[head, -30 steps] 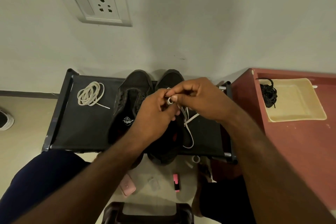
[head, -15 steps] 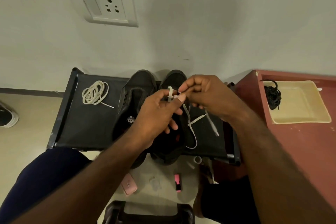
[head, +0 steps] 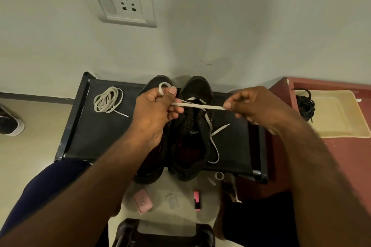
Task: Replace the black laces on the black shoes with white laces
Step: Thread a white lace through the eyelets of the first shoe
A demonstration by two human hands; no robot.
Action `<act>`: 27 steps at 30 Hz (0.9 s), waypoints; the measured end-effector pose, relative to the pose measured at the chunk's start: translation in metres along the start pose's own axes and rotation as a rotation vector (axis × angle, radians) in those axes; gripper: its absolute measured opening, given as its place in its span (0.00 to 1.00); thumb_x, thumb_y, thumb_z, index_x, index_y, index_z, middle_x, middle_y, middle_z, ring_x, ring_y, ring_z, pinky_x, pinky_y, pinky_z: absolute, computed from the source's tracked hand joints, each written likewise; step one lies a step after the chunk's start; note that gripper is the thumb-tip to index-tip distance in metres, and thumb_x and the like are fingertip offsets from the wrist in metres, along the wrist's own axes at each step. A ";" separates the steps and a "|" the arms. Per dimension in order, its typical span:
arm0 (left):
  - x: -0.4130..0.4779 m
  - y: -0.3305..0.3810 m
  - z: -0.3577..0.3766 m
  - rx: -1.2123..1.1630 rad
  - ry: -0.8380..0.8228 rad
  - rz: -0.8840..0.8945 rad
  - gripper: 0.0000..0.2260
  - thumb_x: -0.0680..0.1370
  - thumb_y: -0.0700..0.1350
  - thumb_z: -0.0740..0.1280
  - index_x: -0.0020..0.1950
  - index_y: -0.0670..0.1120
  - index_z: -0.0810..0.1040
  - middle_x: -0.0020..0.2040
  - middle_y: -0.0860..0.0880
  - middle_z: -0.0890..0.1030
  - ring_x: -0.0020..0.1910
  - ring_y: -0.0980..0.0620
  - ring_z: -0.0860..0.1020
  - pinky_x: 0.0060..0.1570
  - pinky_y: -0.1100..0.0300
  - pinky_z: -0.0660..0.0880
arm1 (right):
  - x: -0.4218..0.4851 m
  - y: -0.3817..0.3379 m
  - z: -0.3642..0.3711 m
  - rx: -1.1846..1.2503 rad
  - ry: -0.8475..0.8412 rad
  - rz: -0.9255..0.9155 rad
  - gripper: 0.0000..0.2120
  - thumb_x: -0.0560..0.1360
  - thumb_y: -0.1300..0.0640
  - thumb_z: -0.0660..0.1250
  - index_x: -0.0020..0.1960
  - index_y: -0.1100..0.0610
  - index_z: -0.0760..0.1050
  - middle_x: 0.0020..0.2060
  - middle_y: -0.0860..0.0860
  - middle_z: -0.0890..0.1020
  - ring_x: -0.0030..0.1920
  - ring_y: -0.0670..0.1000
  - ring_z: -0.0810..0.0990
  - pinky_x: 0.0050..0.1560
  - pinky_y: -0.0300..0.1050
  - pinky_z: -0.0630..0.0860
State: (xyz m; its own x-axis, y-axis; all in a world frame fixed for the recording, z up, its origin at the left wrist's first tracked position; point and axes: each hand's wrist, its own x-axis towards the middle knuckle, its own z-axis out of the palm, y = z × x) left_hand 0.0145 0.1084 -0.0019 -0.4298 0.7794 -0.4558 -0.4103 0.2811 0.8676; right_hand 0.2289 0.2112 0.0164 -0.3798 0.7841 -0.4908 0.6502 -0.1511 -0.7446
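Note:
Two black shoes stand side by side on a black rack (head: 96, 138), toes to the wall. The right shoe (head: 192, 138) has a white lace (head: 197, 105) through its front eyelets. My left hand (head: 155, 110) pinches one part of that lace, with a loop sticking up above the thumb. My right hand (head: 257, 106) pinches it further along, and the lace is stretched flat between the hands. Its loose end (head: 220, 128) trails over the shoe's right side. The left shoe (head: 156, 84) is mostly hidden under my left hand. A second white lace (head: 108, 100) lies coiled on the rack's left.
A cream tray (head: 337, 114) on a red-brown surface (head: 351, 158) at the right holds a bundle of black laces (head: 305, 106). The wall with a socket plate (head: 120, 0) is right behind the rack. Small pink items (head: 143, 201) lie on the floor below; another shoe (head: 10, 124) sits far left.
My hands have drawn apart, left going left and right going right, pulling the white lace out taut between them. The view has shifted slightly.

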 end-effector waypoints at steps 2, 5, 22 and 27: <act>0.001 0.002 0.000 -0.098 -0.047 0.016 0.10 0.79 0.37 0.67 0.59 0.42 0.74 0.41 0.44 0.83 0.38 0.52 0.83 0.40 0.62 0.79 | 0.007 0.004 0.001 0.214 0.188 0.044 0.05 0.76 0.53 0.72 0.44 0.54 0.81 0.28 0.50 0.77 0.21 0.41 0.67 0.22 0.35 0.63; 0.002 0.006 -0.002 0.059 -0.157 0.155 0.29 0.78 0.35 0.67 0.75 0.47 0.61 0.59 0.45 0.80 0.57 0.51 0.81 0.58 0.57 0.77 | 0.014 -0.006 0.002 0.836 0.391 -0.017 0.09 0.81 0.63 0.63 0.50 0.53 0.79 0.34 0.51 0.77 0.26 0.44 0.70 0.24 0.35 0.66; -0.018 -0.022 0.003 1.482 -0.264 0.349 0.23 0.76 0.54 0.67 0.70 0.50 0.71 0.62 0.51 0.72 0.58 0.51 0.75 0.58 0.55 0.75 | 0.025 0.000 0.051 0.225 0.231 -0.190 0.08 0.81 0.63 0.65 0.49 0.54 0.82 0.38 0.53 0.83 0.36 0.48 0.83 0.40 0.41 0.82; -0.016 -0.020 0.000 1.255 -0.208 0.271 0.16 0.75 0.54 0.67 0.60 0.49 0.79 0.50 0.52 0.80 0.47 0.53 0.79 0.51 0.54 0.77 | 0.034 -0.003 0.062 0.183 0.197 -0.139 0.14 0.79 0.67 0.62 0.62 0.58 0.79 0.44 0.53 0.84 0.35 0.45 0.82 0.37 0.38 0.79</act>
State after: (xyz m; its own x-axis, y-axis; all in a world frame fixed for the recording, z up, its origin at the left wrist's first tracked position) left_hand 0.0296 0.0898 -0.0121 -0.2014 0.9335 -0.2968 0.7462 0.3425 0.5709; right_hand 0.1735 0.2007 -0.0261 -0.3099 0.9040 -0.2944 0.4650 -0.1260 -0.8763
